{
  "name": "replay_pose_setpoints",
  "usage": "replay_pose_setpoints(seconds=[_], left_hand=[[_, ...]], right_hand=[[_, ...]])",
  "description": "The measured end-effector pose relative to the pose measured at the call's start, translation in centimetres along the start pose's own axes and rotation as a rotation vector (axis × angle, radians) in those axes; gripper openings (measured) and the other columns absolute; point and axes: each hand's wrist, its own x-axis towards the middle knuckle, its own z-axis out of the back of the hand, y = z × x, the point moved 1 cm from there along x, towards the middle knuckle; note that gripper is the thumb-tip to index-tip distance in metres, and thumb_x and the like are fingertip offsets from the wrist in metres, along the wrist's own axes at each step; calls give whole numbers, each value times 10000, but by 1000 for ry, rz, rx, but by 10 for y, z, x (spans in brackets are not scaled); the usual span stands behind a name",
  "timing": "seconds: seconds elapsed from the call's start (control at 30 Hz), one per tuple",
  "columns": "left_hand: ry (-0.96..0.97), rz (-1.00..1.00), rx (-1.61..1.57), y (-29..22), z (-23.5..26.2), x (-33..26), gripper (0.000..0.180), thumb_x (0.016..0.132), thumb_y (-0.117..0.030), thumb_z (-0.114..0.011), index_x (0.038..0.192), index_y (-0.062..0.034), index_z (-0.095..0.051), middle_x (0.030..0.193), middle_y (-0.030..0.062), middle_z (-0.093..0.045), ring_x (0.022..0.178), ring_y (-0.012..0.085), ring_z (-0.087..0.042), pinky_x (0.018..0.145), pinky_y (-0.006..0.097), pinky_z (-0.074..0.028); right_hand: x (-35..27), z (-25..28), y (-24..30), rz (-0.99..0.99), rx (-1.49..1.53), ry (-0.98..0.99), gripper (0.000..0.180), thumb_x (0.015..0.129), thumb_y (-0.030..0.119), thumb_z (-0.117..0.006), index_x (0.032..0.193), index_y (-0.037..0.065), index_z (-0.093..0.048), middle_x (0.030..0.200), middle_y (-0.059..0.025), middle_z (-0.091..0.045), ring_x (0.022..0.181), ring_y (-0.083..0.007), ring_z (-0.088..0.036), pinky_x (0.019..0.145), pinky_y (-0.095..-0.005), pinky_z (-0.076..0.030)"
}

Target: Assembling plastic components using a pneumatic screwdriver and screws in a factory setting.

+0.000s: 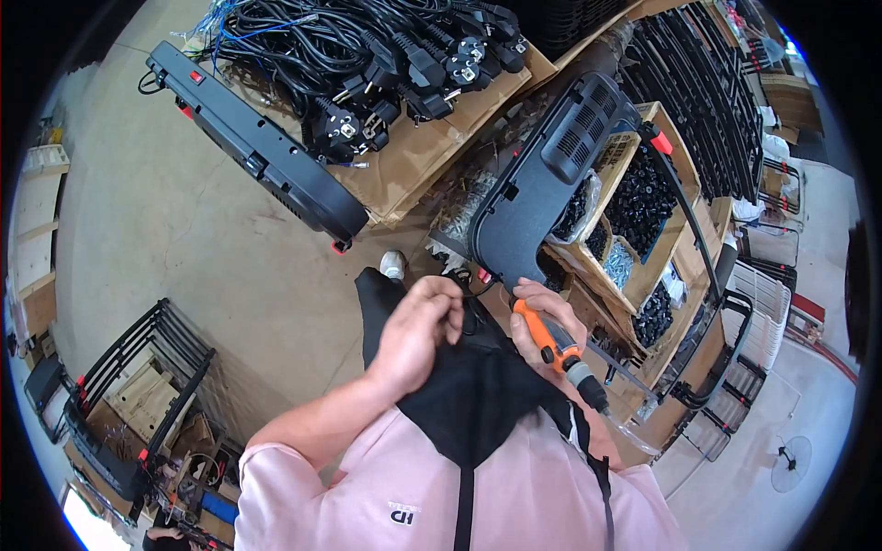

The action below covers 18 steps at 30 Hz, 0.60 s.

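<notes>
The right hand point(548, 323) is gripping an orange power drill point(548, 339), fingers wrapped around its body. The long axis of the drill is running obliquely, with its dark chuck end pointing back toward the person's right side and away from the near casing point(514, 216). The left hand point(424, 323) is resting in front of the black apron point(473, 395), fingers curled narrowly beside a thin black cord point(481, 290); whether they are pinching it, one cannot tell. The cord is lying between the hands, just right of the left fingertips, and is running toward the rounded near end of the casing.

The casing is lying ahead of the hands, its long axis slanting away to the right. The right hand is sitting nearer to its near end than the left.

On the right, a wooden box point(687, 241) of small black parts and screws is crowding the casing's edge. A second casing point(262, 151) is slanting along the near side of the plug cables point(404, 64) ahead. To the left, bare floor point(193, 216) is offering open room.
</notes>
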Motion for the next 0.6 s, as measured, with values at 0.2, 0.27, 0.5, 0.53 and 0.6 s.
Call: replay_pose_setpoints(seconds=[0.2,0.27,0.5,0.53,0.6], left_hand=[[-46,159,-30,32,39,14,207,1144,-172,-452,1244,-22,-555,999,74,-660,806,144,-661,672,268,-554],[-14,166,-22,38,41,17,230,1153,-200,-442,1250,-22,-551,990,75,-668,780,144,-665,651,264,-559],[142,246,43,35,45,11,267,1168,-263,-413,1244,-39,-538,924,71,-679,705,141,-658,592,254,-535],[147,245,49,35,45,10,267,1168,-263,-413,1244,-39,-538,924,71,-679,705,141,-658,592,254,-535],[150,244,115,36,46,8,269,1169,-280,-412,1224,-50,-540,900,66,-679,692,138,-652,579,253,-520]], right_hand=[[1,-2,13,-54,-50,7,307,891,-31,-750,1171,-6,-627,1174,-185,-727,1204,-330,-684,1107,-497,-498],[-1,-4,10,-75,-4,-16,300,908,-38,-740,1180,3,-621,1200,-184,-719,1231,-322,-669,1115,-493,-491],[-3,-5,20,-236,41,-119,356,896,-36,-772,1222,18,-639,1222,-153,-728,1220,-264,-680,1101,-433,-510],[-2,-4,24,-299,30,-112,370,893,-33,-780,1232,21,-642,1228,-150,-726,1221,-259,-680,1102,-420,-510],[-4,-3,17,-258,0,-93,393,886,-17,-799,1247,21,-650,1238,-142,-723,1208,-234,-680,1093,-399,-514]])
